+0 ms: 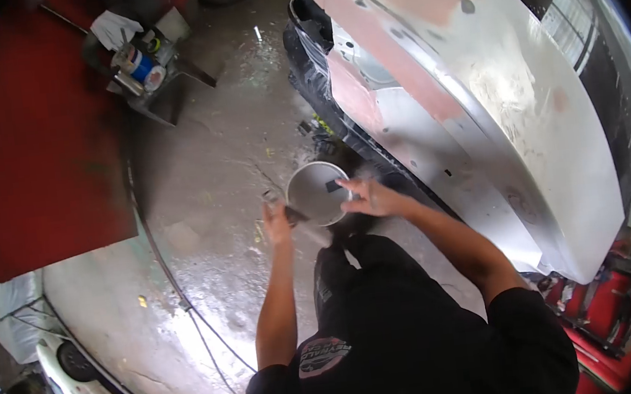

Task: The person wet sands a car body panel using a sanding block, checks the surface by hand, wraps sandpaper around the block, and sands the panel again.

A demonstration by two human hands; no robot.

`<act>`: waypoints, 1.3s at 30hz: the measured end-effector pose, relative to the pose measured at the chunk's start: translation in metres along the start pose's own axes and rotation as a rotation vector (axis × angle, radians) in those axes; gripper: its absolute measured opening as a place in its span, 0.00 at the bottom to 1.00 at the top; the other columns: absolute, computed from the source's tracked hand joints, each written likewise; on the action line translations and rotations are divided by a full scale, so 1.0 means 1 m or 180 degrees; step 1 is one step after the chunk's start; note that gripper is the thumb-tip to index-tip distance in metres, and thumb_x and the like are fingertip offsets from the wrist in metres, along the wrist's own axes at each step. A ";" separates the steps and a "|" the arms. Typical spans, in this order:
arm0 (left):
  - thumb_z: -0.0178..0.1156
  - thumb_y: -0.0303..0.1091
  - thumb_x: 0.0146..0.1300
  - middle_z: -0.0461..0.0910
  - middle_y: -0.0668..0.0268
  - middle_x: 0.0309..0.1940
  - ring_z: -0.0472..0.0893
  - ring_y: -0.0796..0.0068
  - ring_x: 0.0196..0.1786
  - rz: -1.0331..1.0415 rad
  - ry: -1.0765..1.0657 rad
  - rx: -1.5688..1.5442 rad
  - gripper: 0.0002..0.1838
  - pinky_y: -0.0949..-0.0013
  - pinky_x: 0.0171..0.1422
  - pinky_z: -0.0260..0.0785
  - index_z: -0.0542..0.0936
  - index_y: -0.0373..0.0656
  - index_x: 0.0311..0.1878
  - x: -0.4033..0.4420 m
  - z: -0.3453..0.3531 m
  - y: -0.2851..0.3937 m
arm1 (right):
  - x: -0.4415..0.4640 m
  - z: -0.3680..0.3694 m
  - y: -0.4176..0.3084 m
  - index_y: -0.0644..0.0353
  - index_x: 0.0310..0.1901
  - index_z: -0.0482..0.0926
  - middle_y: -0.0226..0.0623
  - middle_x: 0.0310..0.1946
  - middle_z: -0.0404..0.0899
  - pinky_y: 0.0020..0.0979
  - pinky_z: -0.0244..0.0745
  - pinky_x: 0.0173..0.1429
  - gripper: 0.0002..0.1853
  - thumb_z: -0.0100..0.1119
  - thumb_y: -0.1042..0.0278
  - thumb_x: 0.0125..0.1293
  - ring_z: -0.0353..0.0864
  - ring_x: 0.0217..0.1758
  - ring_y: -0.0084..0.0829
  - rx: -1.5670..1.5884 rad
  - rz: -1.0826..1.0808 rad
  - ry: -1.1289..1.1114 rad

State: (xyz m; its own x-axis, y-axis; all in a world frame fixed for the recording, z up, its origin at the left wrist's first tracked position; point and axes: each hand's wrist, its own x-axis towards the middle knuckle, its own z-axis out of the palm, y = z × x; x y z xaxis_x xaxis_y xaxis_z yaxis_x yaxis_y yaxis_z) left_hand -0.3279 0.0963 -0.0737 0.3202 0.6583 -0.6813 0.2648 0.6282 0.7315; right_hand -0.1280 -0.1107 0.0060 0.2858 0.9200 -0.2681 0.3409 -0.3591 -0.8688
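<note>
A round whitish bucket (pixel 301 187) is below my hands, near my feet, and its inside looks pale grey. My left hand (pixel 278 222) is at the bucket's left side, fingers curled around something greyish and dark that is too blurred to name. Over the right part of the bucket, my right hand (pixel 371 197) has its fingertips at a small dark rectangular piece (pixel 333 186), apparently pinching its edge. To the right of the bucket is a white car body (pixel 530 120) with pinkish patches.
A small stand (pixel 159 98) at upper left bears cans, tape and a cloth. A red panel (pixel 41 149) fills the left side. A hose (pixel 161 263) runs along the wet concrete floor (pixel 205 170). At lower right are tools on a red surface (pixel 612 312). Another white car (pixel 97 389) shows at lower left.
</note>
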 end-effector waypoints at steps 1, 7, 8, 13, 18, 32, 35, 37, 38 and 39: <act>0.64 0.44 0.72 0.80 0.59 0.55 0.79 0.66 0.53 0.0101 -0.0251 0.0094 0.38 0.54 0.53 0.77 0.62 0.42 0.80 -0.014 0.026 0.014 | -0.006 0.011 -0.008 0.67 0.74 0.67 0.66 0.64 0.75 0.47 0.75 0.66 0.39 0.66 0.52 0.68 0.81 0.63 0.57 0.0506 0.0315 -0.0022; 0.68 0.39 0.70 0.78 0.54 0.57 0.78 0.64 0.55 0.1745 -0.0603 0.1132 0.44 0.63 0.62 0.72 0.57 0.29 0.80 -0.020 0.106 0.038 | 0.000 0.018 -0.018 0.63 0.74 0.65 0.65 0.58 0.80 0.45 0.79 0.60 0.34 0.64 0.64 0.69 0.84 0.59 0.56 0.0204 0.0507 0.0651; 0.68 0.40 0.70 0.78 0.53 0.57 0.78 0.64 0.56 0.1733 -0.0634 0.1115 0.45 0.62 0.63 0.72 0.56 0.30 0.80 -0.021 0.106 0.045 | 0.005 0.015 -0.016 0.63 0.73 0.66 0.65 0.56 0.81 0.46 0.79 0.58 0.33 0.63 0.66 0.69 0.85 0.57 0.58 0.0187 0.0478 0.0779; 0.67 0.42 0.71 0.76 0.52 0.61 0.76 0.63 0.60 0.1468 -0.0713 0.0748 0.48 0.62 0.69 0.68 0.51 0.30 0.82 -0.015 0.099 0.096 | 0.039 0.014 -0.034 0.63 0.69 0.71 0.55 0.43 0.85 0.45 0.80 0.53 0.28 0.63 0.61 0.72 0.88 0.50 0.53 -0.0369 -0.0344 0.1258; 0.67 0.42 0.71 0.77 0.57 0.60 0.76 0.66 0.57 0.1199 -0.0404 0.0606 0.48 0.64 0.64 0.70 0.51 0.35 0.83 0.053 0.040 0.170 | 0.104 0.033 -0.019 0.62 0.64 0.79 0.41 0.40 0.85 0.34 0.80 0.48 0.24 0.63 0.57 0.73 0.85 0.42 0.33 0.0966 0.0357 0.1138; 0.67 0.52 0.66 0.80 0.62 0.45 0.80 0.68 0.39 0.0637 -0.0120 0.0189 0.50 0.64 0.37 0.68 0.52 0.52 0.85 0.284 -0.181 0.393 | 0.118 0.096 0.047 0.66 0.60 0.82 0.45 0.44 0.87 0.39 0.82 0.50 0.21 0.62 0.62 0.71 0.87 0.41 0.41 0.0761 0.2738 0.3572; 0.65 0.52 0.69 0.80 0.62 0.47 0.80 0.68 0.39 0.0655 -0.0522 0.0541 0.47 0.63 0.37 0.68 0.53 0.52 0.84 0.299 -0.130 0.417 | 0.119 0.097 0.040 0.67 0.66 0.76 0.56 0.56 0.83 0.44 0.77 0.65 0.25 0.59 0.65 0.71 0.83 0.59 0.54 -0.1040 0.3009 0.4213; 0.64 0.50 0.70 0.79 0.62 0.48 0.80 0.69 0.39 0.0662 -0.0942 0.0910 0.46 0.64 0.36 0.69 0.53 0.52 0.84 0.293 -0.089 0.425 | 0.137 0.065 -0.038 0.67 0.72 0.71 0.62 0.66 0.76 0.44 0.71 0.75 0.29 0.57 0.67 0.71 0.74 0.73 0.57 -0.1102 0.3032 0.4397; 0.64 0.49 0.71 0.79 0.62 0.47 0.80 0.70 0.38 0.0706 -0.1101 0.1016 0.45 0.65 0.35 0.69 0.53 0.52 0.84 0.288 -0.068 0.429 | 0.144 0.060 -0.044 0.67 0.75 0.66 0.61 0.72 0.68 0.45 0.66 0.78 0.32 0.56 0.68 0.71 0.67 0.77 0.57 -0.1323 0.2953 0.4402; 0.64 0.47 0.72 0.79 0.63 0.46 0.79 0.71 0.38 0.0761 -0.1272 0.1095 0.45 0.67 0.35 0.70 0.52 0.51 0.84 0.283 -0.043 0.432 | 0.150 0.048 -0.046 0.66 0.78 0.60 0.60 0.78 0.60 0.46 0.61 0.81 0.35 0.55 0.68 0.71 0.61 0.81 0.56 -0.1569 0.2859 0.4417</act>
State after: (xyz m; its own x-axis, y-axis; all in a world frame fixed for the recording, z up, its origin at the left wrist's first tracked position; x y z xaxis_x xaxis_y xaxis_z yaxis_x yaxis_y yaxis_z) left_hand -0.1622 0.5718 0.0484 0.7084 0.5157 -0.4818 0.4019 0.2664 0.8761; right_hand -0.1438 0.0515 -0.0144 0.9337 -0.2958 0.2015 -0.2006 -0.8988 -0.3898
